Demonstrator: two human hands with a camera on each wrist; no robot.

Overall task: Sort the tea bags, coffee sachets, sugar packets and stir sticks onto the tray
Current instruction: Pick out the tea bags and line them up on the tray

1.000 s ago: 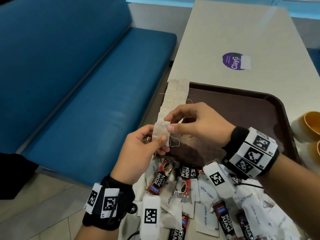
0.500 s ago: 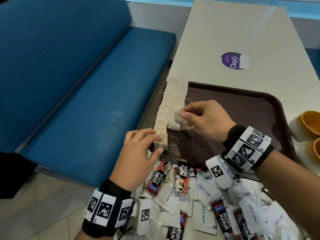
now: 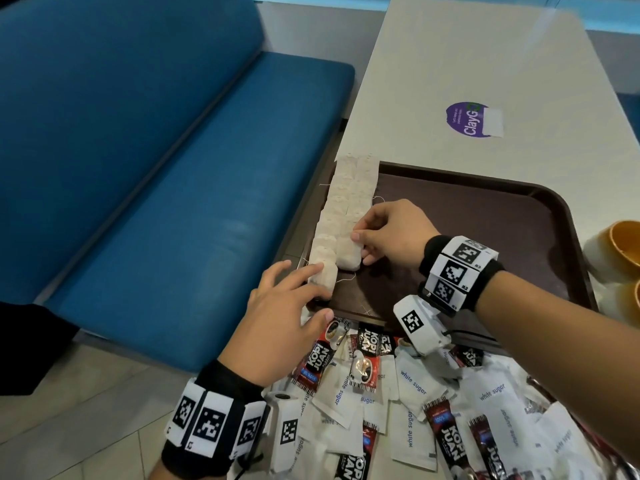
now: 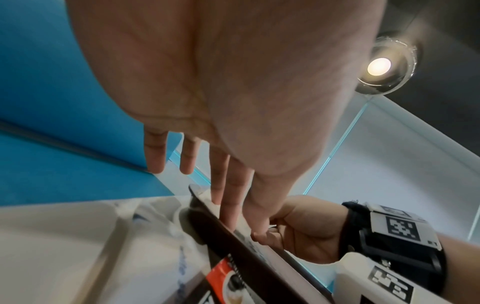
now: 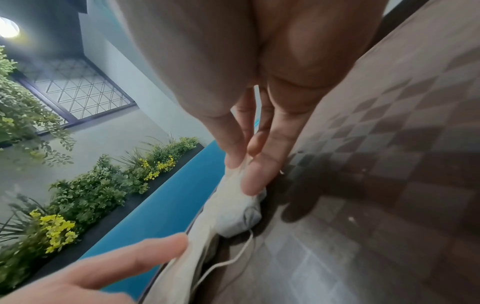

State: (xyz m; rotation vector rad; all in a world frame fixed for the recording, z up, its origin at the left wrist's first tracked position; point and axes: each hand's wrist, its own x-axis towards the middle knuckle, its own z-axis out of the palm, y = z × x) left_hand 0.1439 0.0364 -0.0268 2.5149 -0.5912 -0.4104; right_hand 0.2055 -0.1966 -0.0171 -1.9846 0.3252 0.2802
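While right hand [image 3: 391, 233] pinches one tea bag [image 3: 348, 255] on tray [image 3: 502, 216], left hand [image 3: 287, 306] lies flat-fingered; sachets [image 3: 318, 358] read "KOPI JUAN", packets [image 3: 414, 382] "white sugar".

I can read "KOPI JUAN" on the red and black coffee sachets [image 3: 318, 361] at the near edge of my counter. The white sugar packets [image 3: 414, 382] say "white sugar" in blue. A purple sticker [image 3: 467, 119] farther out says "ClayG".
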